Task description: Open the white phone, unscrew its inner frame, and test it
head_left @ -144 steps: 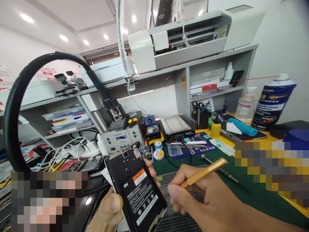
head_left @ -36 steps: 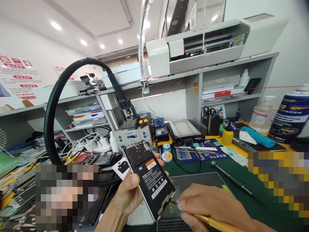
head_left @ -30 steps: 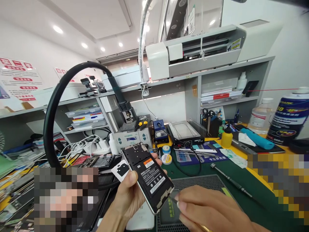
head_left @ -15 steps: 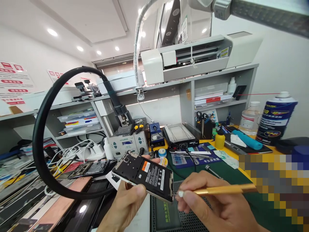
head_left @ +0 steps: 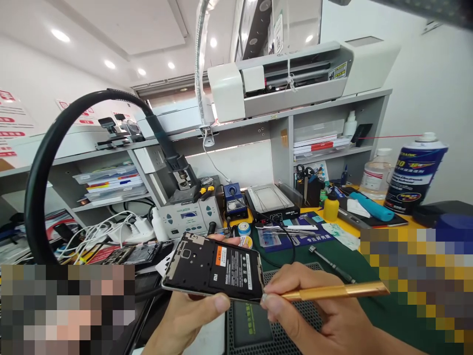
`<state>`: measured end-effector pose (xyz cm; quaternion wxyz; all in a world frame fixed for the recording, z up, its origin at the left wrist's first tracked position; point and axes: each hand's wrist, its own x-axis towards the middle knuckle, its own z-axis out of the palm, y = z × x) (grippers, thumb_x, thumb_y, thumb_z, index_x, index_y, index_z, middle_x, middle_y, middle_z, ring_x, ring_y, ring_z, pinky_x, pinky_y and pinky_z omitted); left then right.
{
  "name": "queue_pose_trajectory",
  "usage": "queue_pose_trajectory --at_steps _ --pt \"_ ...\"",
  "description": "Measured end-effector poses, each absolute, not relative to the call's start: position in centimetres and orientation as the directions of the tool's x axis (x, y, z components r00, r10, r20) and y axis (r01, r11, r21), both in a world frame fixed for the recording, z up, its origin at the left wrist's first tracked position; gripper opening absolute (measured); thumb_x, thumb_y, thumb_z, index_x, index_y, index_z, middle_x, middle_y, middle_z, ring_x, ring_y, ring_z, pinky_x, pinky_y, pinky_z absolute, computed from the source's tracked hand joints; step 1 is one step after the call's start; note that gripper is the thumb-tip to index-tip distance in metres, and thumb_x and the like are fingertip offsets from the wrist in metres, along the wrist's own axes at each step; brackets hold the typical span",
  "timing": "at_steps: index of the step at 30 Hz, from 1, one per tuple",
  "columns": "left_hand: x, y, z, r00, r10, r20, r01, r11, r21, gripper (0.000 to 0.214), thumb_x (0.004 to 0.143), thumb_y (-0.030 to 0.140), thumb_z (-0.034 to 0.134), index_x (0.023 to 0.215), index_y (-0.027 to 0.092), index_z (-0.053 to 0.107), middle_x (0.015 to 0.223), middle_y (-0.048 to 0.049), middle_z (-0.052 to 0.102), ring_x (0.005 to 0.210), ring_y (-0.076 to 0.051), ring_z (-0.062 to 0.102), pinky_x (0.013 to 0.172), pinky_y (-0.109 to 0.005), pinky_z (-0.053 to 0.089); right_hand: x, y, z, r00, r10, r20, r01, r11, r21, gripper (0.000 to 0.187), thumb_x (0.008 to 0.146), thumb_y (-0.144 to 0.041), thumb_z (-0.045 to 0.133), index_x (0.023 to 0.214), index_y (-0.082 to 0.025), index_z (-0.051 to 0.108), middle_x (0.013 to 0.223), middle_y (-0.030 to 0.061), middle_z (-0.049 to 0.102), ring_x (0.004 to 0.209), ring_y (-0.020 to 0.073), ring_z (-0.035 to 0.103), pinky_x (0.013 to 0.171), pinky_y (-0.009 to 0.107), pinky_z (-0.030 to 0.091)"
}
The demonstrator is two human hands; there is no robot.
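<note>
A smartphone (head_left: 201, 264) with its back cover off lies tilted in my left hand (head_left: 190, 313), thumb along its near edge and fingertips showing at the far edge. Its black battery (head_left: 234, 266), with an orange label, faces up. My right hand (head_left: 318, 308) pinches a slim gold-coloured tool (head_left: 332, 292), which points left at the phone's right end. A small whitish bit shows at the fingertips, touching or nearly touching the phone's near right corner. The tool's tip is hidden there, so its kind is unclear.
Below the phone lies a perforated black mat (head_left: 281, 340) on a green work mat (head_left: 332, 261). A screwdriver (head_left: 332, 264) rests to the right. Behind stand a hot-air station (head_left: 190, 217), a yellow bottle (head_left: 331, 207) and a spray can (head_left: 416, 175). A thick black hose (head_left: 40, 162) arches at left.
My right hand has come left with the gold tool, closing the gap to the phone's corner. The phone has shifted slightly left. The whole view has shifted a little.
</note>
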<state>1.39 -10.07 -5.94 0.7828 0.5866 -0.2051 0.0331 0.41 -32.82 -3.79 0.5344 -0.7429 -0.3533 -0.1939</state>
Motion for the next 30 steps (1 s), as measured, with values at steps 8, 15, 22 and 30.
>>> queue_pose_trajectory --at_steps 8,15,22,30 --pt "0.4 -11.7 -5.1 0.959 0.046 0.280 -0.283 0.244 0.928 0.082 0.067 0.036 0.088 0.141 0.028 0.051 0.133 -0.0113 0.066 0.132 -0.041 0.052 0.106 -0.053 0.050 0.7 -32.4 -4.3 0.534 0.208 0.820 0.833 -0.294 -0.468 0.012 0.089 -0.013 0.057 0.093 -0.022 0.064 0.083 0.0023 0.074 0.074 0.0168 0.073 0.065 0.023 0.057" --pt "0.6 -11.6 -5.4 0.947 0.131 0.295 -0.306 0.078 0.949 0.069 0.066 0.044 0.087 0.126 0.021 0.064 0.112 -0.0120 0.075 0.126 -0.039 0.059 0.111 -0.055 0.044 0.8 -34.1 -1.9 0.497 0.464 0.733 0.866 -0.318 -0.386 0.017 0.092 -0.011 0.056 0.099 -0.020 0.069 0.086 0.0044 0.077 0.073 0.0153 0.074 0.067 0.020 0.059" --pt "0.8 -11.8 -5.3 0.934 0.100 0.342 -0.339 -0.048 0.940 0.066 0.064 0.039 0.089 0.123 0.021 0.065 0.105 -0.0113 0.076 0.124 -0.039 0.059 0.105 -0.051 0.050 2.0 -34.3 -2.2 0.652 0.517 0.555 0.754 -0.361 -0.549 0.007 0.092 -0.020 0.064 0.094 -0.026 0.068 0.085 -0.0043 0.075 0.074 0.0126 0.072 0.072 0.020 0.058" --pt "1.9 -11.2 -5.3 0.946 0.043 0.321 -0.316 -0.088 0.945 0.048 0.076 0.040 0.081 0.117 0.018 0.069 0.099 -0.0103 0.077 0.109 -0.033 0.068 0.096 -0.044 0.054 2.7 -33.2 -4.6 0.396 0.479 0.783 0.918 -0.235 -0.320 0.019 0.095 -0.009 0.053 0.107 -0.017 0.064 0.095 0.0054 0.076 0.088 0.0165 0.073 0.080 0.025 0.059"
